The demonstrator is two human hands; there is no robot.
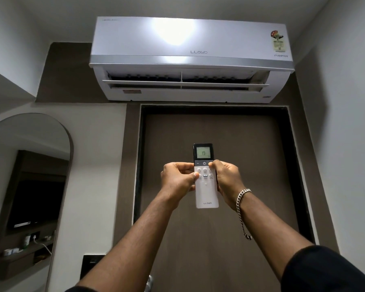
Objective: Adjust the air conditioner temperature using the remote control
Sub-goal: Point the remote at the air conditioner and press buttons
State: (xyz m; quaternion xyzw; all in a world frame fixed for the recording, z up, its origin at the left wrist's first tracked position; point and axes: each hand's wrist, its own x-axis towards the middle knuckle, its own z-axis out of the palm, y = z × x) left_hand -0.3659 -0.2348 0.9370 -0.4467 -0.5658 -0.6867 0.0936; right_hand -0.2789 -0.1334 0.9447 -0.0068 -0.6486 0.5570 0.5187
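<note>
Brown door [215, 228], arched mirror [27, 186] at left, dark switch plate [92, 264] between.

1. Pale grey walls [346, 123] meet a white ceiling [177, 5].
2. A brown door [215, 228] in a dark frame stands straight ahead.
3. At left, an arched mirror [30, 197] reflects a dark screen and shelves with small items.
4. A dark switch plate [91, 264] sits left of the door.

**Surface Finishes Observed**

Air conditioner [191, 57]: glossy white plastic casing, reflecting glare, with a brushed silver band. Remote control [205, 182]: smooth white plastic, black glossy top. Door [215, 133]: matt brown. Bracelet [241, 199]: shiny metal chain.
</note>
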